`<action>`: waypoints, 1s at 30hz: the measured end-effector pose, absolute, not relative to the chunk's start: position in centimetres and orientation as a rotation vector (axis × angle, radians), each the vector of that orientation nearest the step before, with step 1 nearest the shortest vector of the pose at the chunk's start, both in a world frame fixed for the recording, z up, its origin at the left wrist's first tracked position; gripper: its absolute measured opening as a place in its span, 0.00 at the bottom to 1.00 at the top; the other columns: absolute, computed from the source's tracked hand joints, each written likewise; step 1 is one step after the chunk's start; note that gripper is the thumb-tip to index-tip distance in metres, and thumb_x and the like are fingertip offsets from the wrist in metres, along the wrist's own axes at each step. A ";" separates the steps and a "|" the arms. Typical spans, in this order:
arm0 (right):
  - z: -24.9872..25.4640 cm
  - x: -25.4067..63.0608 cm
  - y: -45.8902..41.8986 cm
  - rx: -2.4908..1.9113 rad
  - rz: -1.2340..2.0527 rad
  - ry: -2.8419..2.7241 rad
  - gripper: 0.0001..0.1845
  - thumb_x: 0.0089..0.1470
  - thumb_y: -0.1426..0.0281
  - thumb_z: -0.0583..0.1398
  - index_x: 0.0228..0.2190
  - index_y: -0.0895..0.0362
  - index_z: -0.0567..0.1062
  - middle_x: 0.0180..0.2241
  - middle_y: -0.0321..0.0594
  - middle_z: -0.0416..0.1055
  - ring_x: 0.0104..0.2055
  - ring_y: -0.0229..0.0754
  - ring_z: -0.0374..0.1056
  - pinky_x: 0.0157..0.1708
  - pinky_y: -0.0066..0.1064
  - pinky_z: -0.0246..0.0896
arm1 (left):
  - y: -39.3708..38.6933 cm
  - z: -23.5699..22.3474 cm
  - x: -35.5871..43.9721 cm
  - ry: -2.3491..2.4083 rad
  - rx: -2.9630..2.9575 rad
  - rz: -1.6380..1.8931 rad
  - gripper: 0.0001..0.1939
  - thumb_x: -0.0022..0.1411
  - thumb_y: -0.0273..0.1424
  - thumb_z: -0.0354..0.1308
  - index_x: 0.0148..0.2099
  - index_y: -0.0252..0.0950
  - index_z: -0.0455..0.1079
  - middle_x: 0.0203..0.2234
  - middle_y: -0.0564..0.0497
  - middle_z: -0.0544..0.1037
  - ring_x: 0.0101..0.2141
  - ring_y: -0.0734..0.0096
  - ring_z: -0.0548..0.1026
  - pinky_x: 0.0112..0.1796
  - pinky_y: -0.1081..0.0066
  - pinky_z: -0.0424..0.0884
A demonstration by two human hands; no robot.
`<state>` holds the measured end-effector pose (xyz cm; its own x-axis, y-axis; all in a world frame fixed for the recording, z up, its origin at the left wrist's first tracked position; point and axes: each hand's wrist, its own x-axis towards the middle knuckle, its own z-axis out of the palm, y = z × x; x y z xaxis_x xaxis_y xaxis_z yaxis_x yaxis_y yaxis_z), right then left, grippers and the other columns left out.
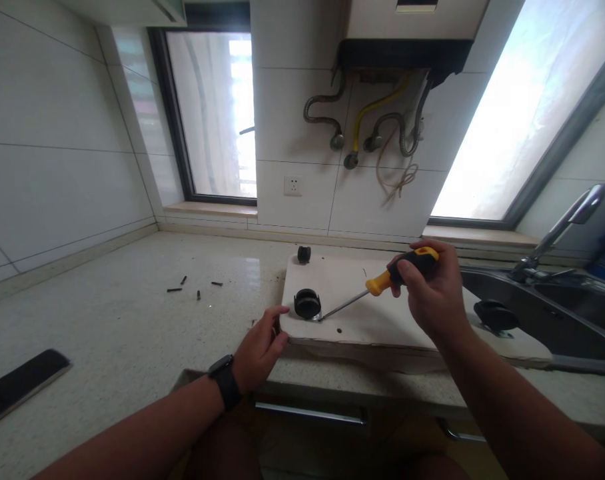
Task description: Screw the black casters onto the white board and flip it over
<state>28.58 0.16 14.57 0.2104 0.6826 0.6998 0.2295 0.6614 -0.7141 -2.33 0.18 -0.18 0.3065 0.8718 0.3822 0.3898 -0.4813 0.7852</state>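
Observation:
A white board (382,323) with rounded corners lies on the counter, with black caster wheels on its upper face. My left hand (256,352), wearing a black watch, grips the board's near left corner between thumb and fingers. In my right hand (435,293) is a yellow-and-black screwdriver (381,283), held at a slant. Its tip meets the metal plate beside the near left caster (307,304). Another caster (304,254) stands at the far left corner, and a third caster (496,314) is at the right end. A dark hole shows near the board's front edge.
Several dark screws (198,295) lie on the speckled counter (127,347) to the left. A dark flat object (25,383) rests at the far left. On the right is a steel sink (577,333) with a faucet (557,230), partly under the board's end. Hoses hang from a wall heater.

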 end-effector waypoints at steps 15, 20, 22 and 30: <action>22.2 23.9 -0.4 -1.113 0.329 -1.967 0.27 0.61 0.55 0.64 0.58 0.48 0.67 0.35 0.36 0.73 0.30 0.42 0.73 0.33 0.40 0.74 | 0.4 -0.5 -2.5 1.113 2.022 1.110 0.27 0.74 0.44 0.47 0.68 0.37 0.59 0.41 0.47 0.74 0.40 0.57 0.73 0.43 0.55 0.69; 24.6 22.9 -0.7 -1.097 0.342 -2.158 0.34 0.63 0.66 0.58 0.68 0.48 0.60 0.57 0.47 0.73 0.51 0.49 0.74 0.52 0.48 0.73 | 0.3 -0.2 -2.4 1.131 2.024 1.085 0.27 0.74 0.44 0.46 0.68 0.36 0.58 0.39 0.48 0.72 0.39 0.58 0.72 0.42 0.56 0.69; 25.0 22.7 -0.5 -1.110 0.332 -2.195 0.34 0.63 0.63 0.59 0.69 0.48 0.61 0.56 0.46 0.74 0.52 0.49 0.74 0.54 0.50 0.73 | 0.3 -0.2 -2.4 1.120 2.025 1.088 0.27 0.74 0.44 0.46 0.68 0.36 0.58 0.40 0.48 0.73 0.39 0.58 0.72 0.43 0.56 0.69; 24.9 22.6 0.2 -1.199 0.113 -2.097 0.28 0.61 0.54 0.62 0.60 0.48 0.73 0.54 0.49 0.75 0.50 0.54 0.75 0.54 0.58 0.74 | 0.4 -0.3 -2.5 1.079 2.029 1.125 0.26 0.74 0.44 0.47 0.67 0.37 0.58 0.45 0.45 0.75 0.44 0.56 0.74 0.48 0.52 0.70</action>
<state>22.63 0.18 24.88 -0.3191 0.7833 0.5335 0.7213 0.5658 -0.3994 -2.50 0.37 -0.33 0.3193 0.8555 0.4076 0.3714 -0.5087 0.7767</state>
